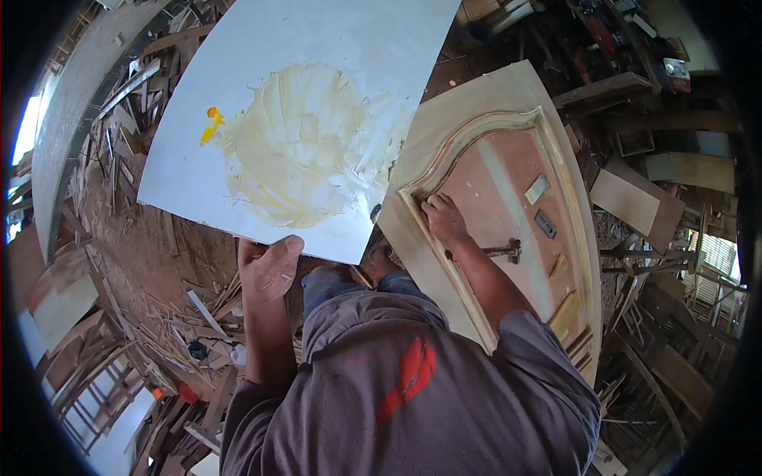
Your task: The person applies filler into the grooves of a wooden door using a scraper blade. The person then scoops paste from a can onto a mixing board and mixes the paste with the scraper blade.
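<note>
My left hand [270,266] grips the near edge of a white board [381,40], thumb on top and fingers hidden underneath. Pale cream putty [294,143] is smeared in a wide patch over the board, with a small bright yellow-orange dab [212,127] at its left. On the right lies a wooden panel [504,178] with a curved raised moulding [464,159]. Against the moulding's left corner, my right hand [446,218] is closed, its fingers curled down; whatever they hold is hidden.
A hammer [508,251], a dark grey block [545,224], a pale rectangular piece [536,189] and yellowish pieces [565,313] lie on the panel. Wood offcuts [214,313] litter the ground at left. Boards [635,202] and timber are piled at right.
</note>
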A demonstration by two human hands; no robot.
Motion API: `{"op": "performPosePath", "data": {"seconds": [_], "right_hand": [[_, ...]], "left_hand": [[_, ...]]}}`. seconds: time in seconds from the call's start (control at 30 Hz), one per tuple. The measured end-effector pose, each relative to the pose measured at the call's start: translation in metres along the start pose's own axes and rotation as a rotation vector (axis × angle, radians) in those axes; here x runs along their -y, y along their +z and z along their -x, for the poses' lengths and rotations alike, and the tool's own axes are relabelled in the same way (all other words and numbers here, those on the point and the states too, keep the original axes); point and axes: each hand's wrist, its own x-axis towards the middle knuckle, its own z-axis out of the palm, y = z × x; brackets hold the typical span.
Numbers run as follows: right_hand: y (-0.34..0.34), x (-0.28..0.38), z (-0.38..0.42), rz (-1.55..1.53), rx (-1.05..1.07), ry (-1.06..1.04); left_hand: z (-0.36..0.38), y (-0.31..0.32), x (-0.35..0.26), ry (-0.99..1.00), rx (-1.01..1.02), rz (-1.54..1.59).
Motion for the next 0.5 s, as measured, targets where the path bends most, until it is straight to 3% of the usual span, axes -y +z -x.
{"op": "performPosePath", "data": {"seconds": [0.2, 0.3, 0.5], "right_hand": [[-0.022, -0.019, -0.001, -0.103, 0.172, -0.126], [-0.043, -0.016, -0.004, -0.157, 0.296, -0.037], [-0.041, -0.014, -0.02, -0.192, 0.187, 0.035]], "left_hand": [[0.0, 0.007, 0.002, 0.004, 0.026, 0.016], [0.001, 0.017, -0.003, 0.037, 0.058, 0.04], [0.006, 0.003, -0.001, 0.041, 0.072, 0.006]]}}
